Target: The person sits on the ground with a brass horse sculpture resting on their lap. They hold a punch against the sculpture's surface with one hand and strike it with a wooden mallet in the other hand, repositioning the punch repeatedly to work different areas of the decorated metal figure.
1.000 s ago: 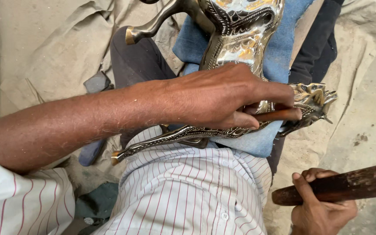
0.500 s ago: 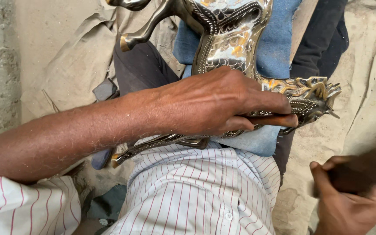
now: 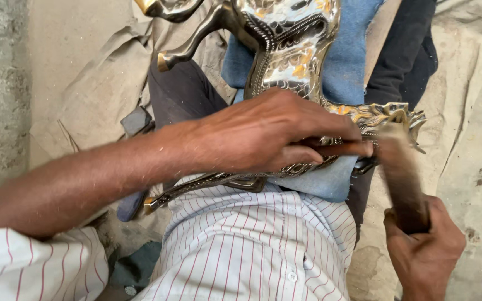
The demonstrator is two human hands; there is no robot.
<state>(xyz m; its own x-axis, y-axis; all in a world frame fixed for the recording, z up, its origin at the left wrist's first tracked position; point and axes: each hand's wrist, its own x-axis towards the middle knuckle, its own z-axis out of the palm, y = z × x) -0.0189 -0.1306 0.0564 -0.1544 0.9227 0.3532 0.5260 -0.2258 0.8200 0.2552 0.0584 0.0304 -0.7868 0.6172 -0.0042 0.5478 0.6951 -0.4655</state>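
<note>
**Punch set, mallet up**

Left hand (image 3: 263, 134) pinches a thin punch (image 3: 344, 149) against the ornate metal figure (image 3: 291, 61) lying across the lap; right hand (image 3: 425, 245) grips a blurred wooden mallet (image 3: 400, 173). Much patterning done already; the amount left is unclear.

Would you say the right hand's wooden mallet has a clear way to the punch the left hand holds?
Probably yes: the wooden mallet in the right hand is beside the punch end poking past the left hand, nothing between.
</note>
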